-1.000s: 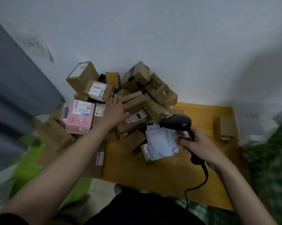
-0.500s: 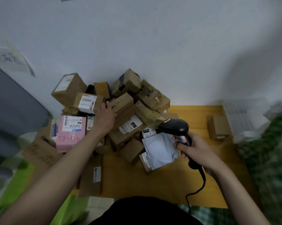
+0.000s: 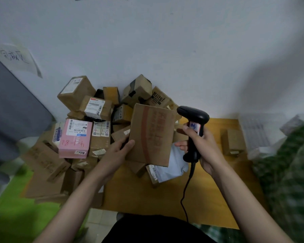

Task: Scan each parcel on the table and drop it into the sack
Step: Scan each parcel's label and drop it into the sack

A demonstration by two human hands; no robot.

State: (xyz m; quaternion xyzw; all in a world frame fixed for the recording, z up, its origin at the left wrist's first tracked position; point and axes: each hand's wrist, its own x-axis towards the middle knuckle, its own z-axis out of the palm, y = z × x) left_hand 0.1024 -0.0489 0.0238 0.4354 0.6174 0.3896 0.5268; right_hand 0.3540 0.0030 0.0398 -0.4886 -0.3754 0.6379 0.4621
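My left hand point(image 3: 116, 153) grips a flat brown cardboard parcel point(image 3: 152, 134) with red print, held upright above the yellow table point(image 3: 147, 195). My right hand point(image 3: 202, 146) holds a black corded barcode scanner point(image 3: 194, 123) just right of that parcel, its head pointing left over the parcel's top edge. Behind them a heap of brown parcels point(image 3: 102, 109) is piled against the wall, with a pink box point(image 3: 74, 138) on its left side. A green sack point(image 3: 16, 211) lies at the lower left, below the table's edge.
A white poly mailer point(image 3: 170, 167) lies on the table under the held parcel. One small brown box point(image 3: 232, 142) sits alone at the right. A white keyboard point(image 3: 258, 132) and a green checked cloth point(image 3: 291, 172) are at the far right. A grey panel point(image 3: 11, 106) stands left.
My left hand left the top of the heap and now holds the flat brown parcel up in front of it. The scanner rose a little beside the parcel.
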